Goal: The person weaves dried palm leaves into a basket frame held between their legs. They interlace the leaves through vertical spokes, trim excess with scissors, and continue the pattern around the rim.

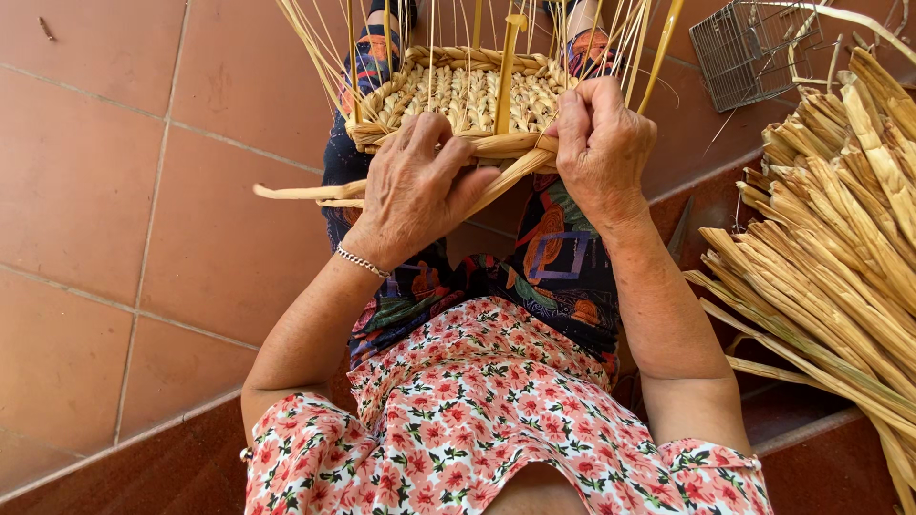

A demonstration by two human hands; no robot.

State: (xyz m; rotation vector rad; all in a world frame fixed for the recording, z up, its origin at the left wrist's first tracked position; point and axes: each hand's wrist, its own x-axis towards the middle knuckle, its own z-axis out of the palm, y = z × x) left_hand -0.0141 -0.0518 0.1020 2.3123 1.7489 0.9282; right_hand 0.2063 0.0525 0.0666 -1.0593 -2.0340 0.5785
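Observation:
A half-woven straw basket (468, 95) rests on my knees, its flat plaited base facing me and thin upright stakes rising from its rim. My left hand (415, 186) lies over the near rim, fingers curled on a flat straw strand (315, 193) that sticks out to the left. My right hand (601, 143) is closed on the right end of the same rim, pinching the weaving strand where it meets the basket. A thicker yellow stake (506, 76) stands between my hands.
A large bundle of dried straw leaves (840, 238) lies at my right on a step. A small wire cage basket (749, 48) sits at the top right. Red floor tiles (114, 191) spread to the left.

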